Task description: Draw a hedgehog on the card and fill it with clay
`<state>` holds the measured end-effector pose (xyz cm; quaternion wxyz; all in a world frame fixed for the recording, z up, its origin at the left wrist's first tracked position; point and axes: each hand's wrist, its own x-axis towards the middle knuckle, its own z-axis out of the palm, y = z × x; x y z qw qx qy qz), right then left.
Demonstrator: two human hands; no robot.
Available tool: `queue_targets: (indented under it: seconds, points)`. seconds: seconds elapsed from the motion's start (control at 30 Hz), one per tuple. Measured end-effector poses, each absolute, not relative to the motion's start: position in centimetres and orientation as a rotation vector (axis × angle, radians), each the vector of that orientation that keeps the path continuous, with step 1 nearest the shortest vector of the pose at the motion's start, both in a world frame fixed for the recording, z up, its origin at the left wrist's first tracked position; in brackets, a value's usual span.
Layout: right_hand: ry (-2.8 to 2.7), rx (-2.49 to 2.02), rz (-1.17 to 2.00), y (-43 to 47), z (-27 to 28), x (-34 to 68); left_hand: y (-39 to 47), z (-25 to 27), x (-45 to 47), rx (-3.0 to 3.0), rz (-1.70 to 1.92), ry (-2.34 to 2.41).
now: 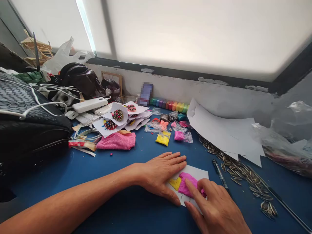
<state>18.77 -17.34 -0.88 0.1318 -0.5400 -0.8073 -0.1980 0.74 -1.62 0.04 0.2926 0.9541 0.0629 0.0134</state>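
My left hand (164, 175) lies flat with its fingers spread, holding down the left part of a small white paper (198, 170). Spread on the paper are a yellow patch of soft clay (175, 184) and a larger pink-purple patch of clay (185, 184) beside it. My right hand (214, 204) rests its index fingertip on the pink clay. Its thumb is apart from that finger, near the paper's lower edge, and the other fingers are bent. Short pencil-like lines show below the clay. Part of the pink patch is hidden behind my right fingers.
Bags of yellow clay (163, 138) and pink clay (179, 136) lie beyond my hands. Sunflower seeds (243, 172), a pen (220, 175) and white sheets (219, 130) are at the right. Left are a pink cloth (117, 140), seed-decorated papers (118, 115) and a black bag (31, 130).
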Motion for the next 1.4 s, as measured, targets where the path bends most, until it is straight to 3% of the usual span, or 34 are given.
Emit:
queue_targets:
  seconds: [0.53, 0.8, 1.4]
  points:
    - [-2.29, -1.48, -0.49, -17.9, -1.3, 18.4, -1.5, -0.1, 0.7, 2.569, 0.031, 0.146]
    - [-2.154, -1.513, -0.609, -18.4, -2.1, 18.0, -1.5, -0.1, 0.8, 2.572, 0.034, 0.142]
    - [-2.31, -1.49, -0.51, -17.6, -0.9, 18.3, -1.3, -0.2, 0.7, 2.569, 0.026, 0.136]
